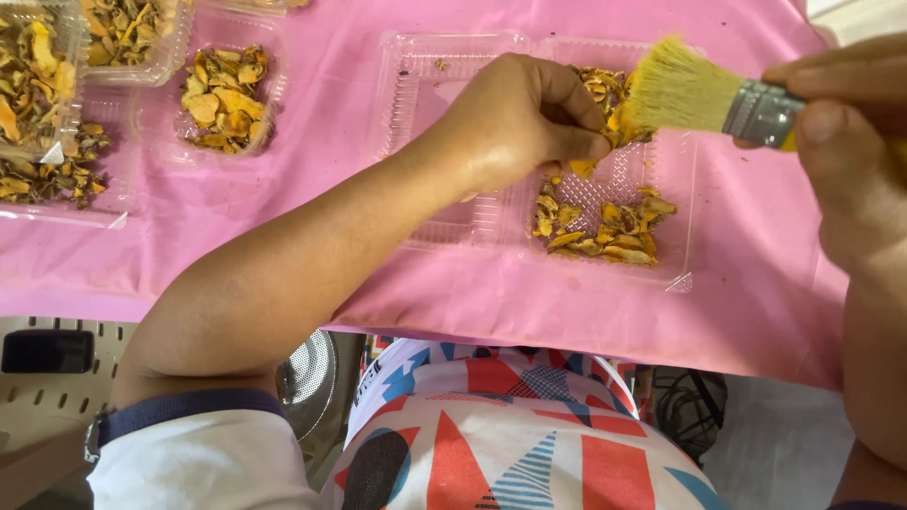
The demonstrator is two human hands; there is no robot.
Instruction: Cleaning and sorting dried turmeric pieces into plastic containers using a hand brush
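Fingers [576,142] of the left hand [515,118] were pinched narrow around a small yellow-orange piece [583,168], held just above the right half of an open clear plastic clamshell tray [453,76]. That tray lay on a pink cloth [312,179] covering the tabletop, near twelve o'clock from the person's patterned shirt [510,434]. Dried yellow-orange slices [605,227] sat heaped in the tray's lower part, at about five o'clock from the left hand, with more behind the knuckles at one o'clock.

The right hand [850,142], at three o'clock from the left, was closed around a paintbrush [718,99] by its metal ferrule, thumb on top. Its pale bristles pointed toward nine o'clock, ending just beside the pinched piece.

Toward ten o'clock, well apart, stood further clear containers [227,90] filled with similar dried slices.
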